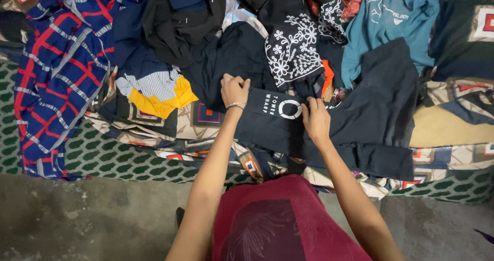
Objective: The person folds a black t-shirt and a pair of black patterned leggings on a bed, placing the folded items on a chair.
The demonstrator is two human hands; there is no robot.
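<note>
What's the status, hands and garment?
Left hand and right hand both gripping the dark printed T-shirt, one at each side. Shirt lies flat on the patterned bedspread. Clothes pile crowds behind.

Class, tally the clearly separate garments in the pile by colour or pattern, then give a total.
Checked blue and red: 1
Teal top: 1
Black with white flowers: 1
Yellow with grey stripes: 1
Dark printed shirt under both hands: 1
Total: 5

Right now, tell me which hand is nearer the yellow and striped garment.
Left. The left hand grips the dark printed shirt just right of the yellow and striped garment; the right hand lies farther right on that shirt.
</note>
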